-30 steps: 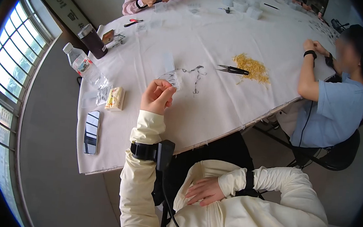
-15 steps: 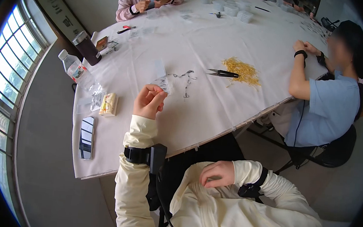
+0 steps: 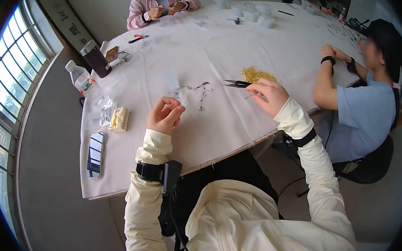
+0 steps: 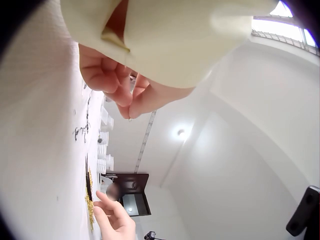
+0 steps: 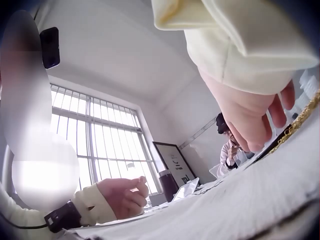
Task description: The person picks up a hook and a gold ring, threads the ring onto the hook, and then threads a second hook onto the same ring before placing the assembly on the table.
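Observation:
My left hand (image 3: 164, 115) pinches a tiny shiny piece (image 4: 130, 119) between thumb and index finger, beside a clear packet (image 3: 174, 94) with dark strands. A dark chain-like string with small hooks (image 3: 202, 96) lies on the cloth to its right. Over the near edge of a pile of thin gold pieces (image 3: 258, 75), my right hand (image 3: 270, 96) reaches with its fingers extended and slightly bent. Black snips (image 3: 236, 84) point left from under its fingertips, their handles partly hidden. Whether the right fingertips touch anything cannot be told.
On the left of the white-covered table (image 3: 209, 140) are a phone (image 3: 95, 155), a small patterned pack (image 3: 119, 119), a plastic bottle (image 3: 84, 83) and a dark flask (image 3: 96, 59). Red-handled pliers (image 3: 138, 39) and clear containers (image 3: 251, 14) lie farther back. People sit around the table.
My right hand has left my lap and moved up and forward to the gold pile and snips. The left hand keeps its pinch near the packet. The head view has shifted slightly.

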Tool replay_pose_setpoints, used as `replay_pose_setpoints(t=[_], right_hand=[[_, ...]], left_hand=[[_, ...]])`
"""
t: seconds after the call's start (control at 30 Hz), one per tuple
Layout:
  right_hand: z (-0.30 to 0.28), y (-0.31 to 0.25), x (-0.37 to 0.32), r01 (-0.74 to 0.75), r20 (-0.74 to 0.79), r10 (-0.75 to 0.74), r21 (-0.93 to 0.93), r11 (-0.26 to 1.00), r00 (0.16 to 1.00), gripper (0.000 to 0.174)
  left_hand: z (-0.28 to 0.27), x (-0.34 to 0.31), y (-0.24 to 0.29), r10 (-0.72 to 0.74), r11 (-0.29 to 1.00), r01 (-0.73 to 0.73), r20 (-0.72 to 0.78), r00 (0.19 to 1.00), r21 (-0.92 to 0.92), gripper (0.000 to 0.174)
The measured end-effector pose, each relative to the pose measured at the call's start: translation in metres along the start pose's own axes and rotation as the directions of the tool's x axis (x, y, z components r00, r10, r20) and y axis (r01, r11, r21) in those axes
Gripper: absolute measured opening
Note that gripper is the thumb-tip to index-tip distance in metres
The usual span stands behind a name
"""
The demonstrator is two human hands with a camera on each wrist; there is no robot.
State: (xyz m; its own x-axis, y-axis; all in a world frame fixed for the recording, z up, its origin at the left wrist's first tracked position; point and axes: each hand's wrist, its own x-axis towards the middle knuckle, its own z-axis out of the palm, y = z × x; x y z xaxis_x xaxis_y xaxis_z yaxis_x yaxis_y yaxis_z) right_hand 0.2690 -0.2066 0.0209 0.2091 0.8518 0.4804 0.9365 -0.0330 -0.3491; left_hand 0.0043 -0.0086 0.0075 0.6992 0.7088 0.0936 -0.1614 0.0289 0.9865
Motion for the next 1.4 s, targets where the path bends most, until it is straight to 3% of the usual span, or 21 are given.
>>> replay_pose_setpoints(t=[0.03, 0.1, 0.23, 0.33, 0.4, 0.43, 0.5, 0.63, 0.7, 0.8, 1.1, 1.23, 1.33, 1.4], right_hand=[[0.006, 0.004, 0.006, 0.010, -0.001, -0.010, 0.003, 1.000, 1.000, 0.015], [0.016, 0.007, 0.011, 0.137, 0.098, -0.122, -0.161, 0.977, 0.988, 0.011], [0.021, 0.002, 0.017, 0.084, 0.151, -0.050, -0.230, 0.970, 0.987, 0.006], [0.020, -0.007, 0.020, 0.154, 0.047, -0.147, -0.189, 0.970, 0.988, 0.009], [0.014, -0.023, 0.027, 0.055, 0.081, -0.062, 0.090, 0.994, 0.995, 0.003], [0.012, -0.032, 0.035, 0.056, 0.084, -0.063, 0.087, 0.995, 0.994, 0.003], [0.013, -0.046, 0.044, 0.068, 0.084, -0.093, 0.260, 0.963, 0.992, 0.004], [0.032, -0.035, 0.063, 0.227, 0.095, -0.233, 0.078, 0.971, 0.968, 0.005], [0.037, -0.026, 0.067, 0.221, 0.332, -0.185, -0.073, 0.973, 0.925, 0.006], [0.037, -0.028, 0.069, 0.165, 0.208, -0.150, -0.056, 0.985, 0.967, 0.009], [0.077, -0.037, 0.103, 0.052, 0.220, -0.066, 0.070, 0.996, 0.973, 0.014], [0.087, -0.031, 0.105, 0.098, 0.290, -0.110, 0.056, 0.994, 0.951, 0.014], [0.081, -0.038, 0.102, 0.092, 0.202, -0.105, 0.075, 0.993, 0.974, 0.011], [0.073, -0.045, 0.098, -0.038, 0.173, 0.003, 0.200, 0.979, 0.985, 0.009]], left_hand=[[0.000, 0.000, 0.000, 0.006, 1.000, -0.006, 0.019, 1.000, -0.006, 0.012], [0.002, -0.002, 0.002, 0.002, 1.000, -0.002, 0.010, 1.000, -0.003, 0.012], [0.005, -0.003, 0.004, 0.010, 1.000, -0.010, 0.024, 1.000, -0.004, 0.012], [0.006, -0.004, 0.002, 0.030, 1.000, -0.030, 0.028, 0.999, 0.005, 0.011], [0.002, -0.002, -0.001, 0.026, 1.000, -0.026, 0.035, 0.999, -0.008, 0.012], [-0.002, 0.001, -0.002, 0.020, 1.000, -0.019, 0.045, 0.999, -0.022, 0.012], [0.000, -0.001, 0.001, 0.012, 1.000, -0.012, 0.021, 1.000, -0.020, 0.012], [0.000, -0.001, 0.002, -0.005, 1.000, 0.004, -0.014, 1.000, -0.009, 0.011], [-0.001, -0.003, 0.002, 0.002, 1.000, -0.002, -0.016, 1.000, -0.026, 0.011], [0.001, -0.002, 0.004, 0.013, 0.999, -0.013, -0.012, 1.000, -0.049, 0.011], [0.004, -0.004, 0.003, 0.015, 1.000, -0.015, -0.043, 0.999, -0.001, 0.013], [0.001, -0.003, 0.000, -0.006, 1.000, 0.005, 0.014, 1.000, 0.013, 0.013], [0.000, -0.003, -0.001, -0.014, 1.000, 0.014, 0.019, 1.000, 0.024, 0.011], [0.002, -0.003, 0.000, -0.013, 1.000, 0.012, 0.014, 1.000, 0.009, 0.011]])
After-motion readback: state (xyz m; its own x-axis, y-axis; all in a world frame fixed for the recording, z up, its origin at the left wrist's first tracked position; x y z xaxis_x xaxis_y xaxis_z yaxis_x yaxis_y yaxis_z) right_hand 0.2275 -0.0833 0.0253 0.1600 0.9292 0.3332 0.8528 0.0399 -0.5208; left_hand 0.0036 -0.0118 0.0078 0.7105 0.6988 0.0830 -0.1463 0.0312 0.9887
